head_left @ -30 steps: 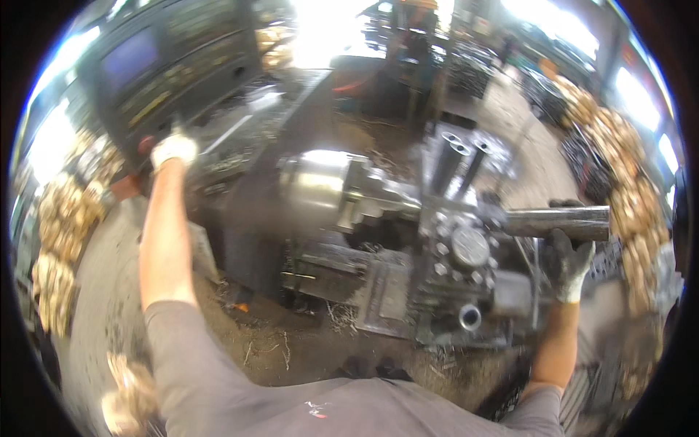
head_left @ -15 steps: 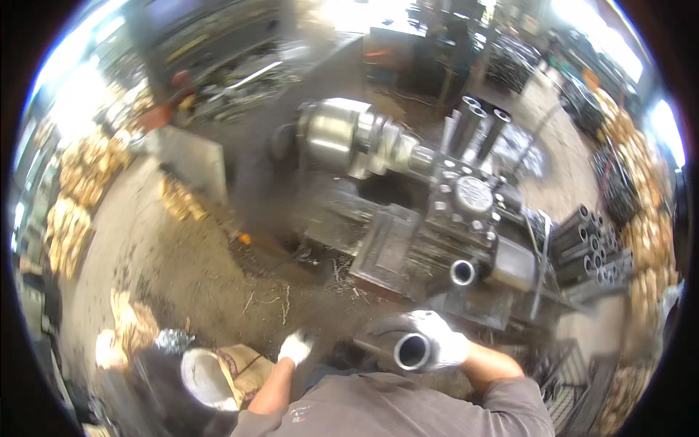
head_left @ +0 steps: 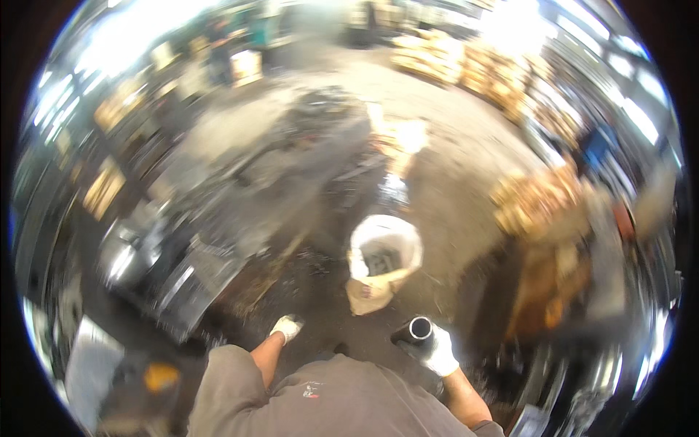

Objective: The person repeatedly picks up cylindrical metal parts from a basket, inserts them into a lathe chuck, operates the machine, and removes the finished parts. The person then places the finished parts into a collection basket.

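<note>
My right hand [head_left: 439, 353], in a white glove, is closed around a short dark metal tube [head_left: 413, 331] whose open end faces up toward the camera. My left hand [head_left: 287, 327], also in a white glove, hangs low by my body and holds nothing; the picture is too blurred to show its fingers. Just ahead of both hands an open white sack [head_left: 382, 262] stands on the dark floor with dark pieces inside it.
A dark metalworking machine [head_left: 175, 255] stands to my left, blurred by motion. Stacks of yellowish parts [head_left: 539, 200] are piled at right and farther back [head_left: 437, 51]. Grey concrete floor [head_left: 451, 146] stretches ahead. Dark racks line the right edge.
The view has swung away from the lathe toward the open floor and the white sack. My right hand still carries the tube, now held near the sack.
</note>
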Demonstrator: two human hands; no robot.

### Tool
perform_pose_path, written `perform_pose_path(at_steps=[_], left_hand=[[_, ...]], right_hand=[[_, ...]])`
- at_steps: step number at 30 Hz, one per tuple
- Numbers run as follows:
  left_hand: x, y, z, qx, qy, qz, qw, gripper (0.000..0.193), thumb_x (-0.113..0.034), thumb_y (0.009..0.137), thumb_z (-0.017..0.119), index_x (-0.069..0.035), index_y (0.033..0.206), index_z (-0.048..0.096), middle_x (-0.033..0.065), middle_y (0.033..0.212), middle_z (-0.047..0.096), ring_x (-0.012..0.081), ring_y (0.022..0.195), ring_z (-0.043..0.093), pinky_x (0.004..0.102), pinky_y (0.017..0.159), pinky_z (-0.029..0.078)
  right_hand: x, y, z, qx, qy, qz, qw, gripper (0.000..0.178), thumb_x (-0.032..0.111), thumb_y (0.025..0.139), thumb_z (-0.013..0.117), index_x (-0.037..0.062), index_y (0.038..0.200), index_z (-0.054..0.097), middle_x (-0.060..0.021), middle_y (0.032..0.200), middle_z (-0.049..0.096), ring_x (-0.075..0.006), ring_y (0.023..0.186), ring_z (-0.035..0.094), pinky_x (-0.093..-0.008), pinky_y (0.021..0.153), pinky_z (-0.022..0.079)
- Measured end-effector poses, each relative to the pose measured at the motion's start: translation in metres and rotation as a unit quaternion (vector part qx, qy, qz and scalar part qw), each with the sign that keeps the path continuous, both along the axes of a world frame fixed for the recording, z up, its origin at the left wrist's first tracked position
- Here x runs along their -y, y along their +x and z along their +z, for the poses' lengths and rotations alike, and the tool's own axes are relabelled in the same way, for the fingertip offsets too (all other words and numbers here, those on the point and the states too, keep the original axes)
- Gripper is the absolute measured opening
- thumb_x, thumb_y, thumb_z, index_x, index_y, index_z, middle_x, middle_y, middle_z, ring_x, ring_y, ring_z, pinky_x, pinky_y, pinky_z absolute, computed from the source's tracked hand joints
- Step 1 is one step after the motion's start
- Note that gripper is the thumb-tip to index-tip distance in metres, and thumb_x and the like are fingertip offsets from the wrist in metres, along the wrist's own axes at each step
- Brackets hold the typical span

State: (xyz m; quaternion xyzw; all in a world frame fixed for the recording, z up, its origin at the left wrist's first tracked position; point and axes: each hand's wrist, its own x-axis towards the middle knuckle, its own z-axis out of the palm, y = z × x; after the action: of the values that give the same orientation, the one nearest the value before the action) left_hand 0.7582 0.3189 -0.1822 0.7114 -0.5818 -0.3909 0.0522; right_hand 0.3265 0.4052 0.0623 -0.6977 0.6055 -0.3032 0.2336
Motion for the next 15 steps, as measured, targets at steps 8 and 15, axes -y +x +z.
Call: perform_pose_path(at_steps=[8, 15], left_hand=[[-0.228, 0.186, -0.057, 0.186, 0.041, 0.521, 0.832, 0.042, -0.035, 0.106, 0.051, -0.007, 0.128, 0.073, 0.0177, 0.134, 0.072, 0.0340, 0.124, 0.068, 0.0407, 0.104, 0.053], [-0.233, 0.195, 0.087, 0.210, -0.318, 0.869, 0.317, 0.045, -0.036, 0.111, 0.048, -0.005, 0.140, 0.062, 0.0213, 0.135, 0.067, 0.0372, 0.122, 0.067, 0.0439, 0.103, 0.052]], right_hand=[[0.221, 0.233, 0.065, 0.004, 0.014, 0.307, 0.952, 0.047, 0.034, 0.076, 0.091, 0.0096, 0.111, 0.070, -0.0154, 0.096, 0.076, -0.0341, 0.093, 0.076, -0.0458, 0.085, 0.059], [0.368, 0.355, 0.042, 0.051, -0.041, 0.430, 0.900, 0.042, 0.028, 0.077, 0.092, 0.0061, 0.105, 0.071, -0.0157, 0.090, 0.077, -0.0336, 0.081, 0.077, -0.0422, 0.072, 0.062]])
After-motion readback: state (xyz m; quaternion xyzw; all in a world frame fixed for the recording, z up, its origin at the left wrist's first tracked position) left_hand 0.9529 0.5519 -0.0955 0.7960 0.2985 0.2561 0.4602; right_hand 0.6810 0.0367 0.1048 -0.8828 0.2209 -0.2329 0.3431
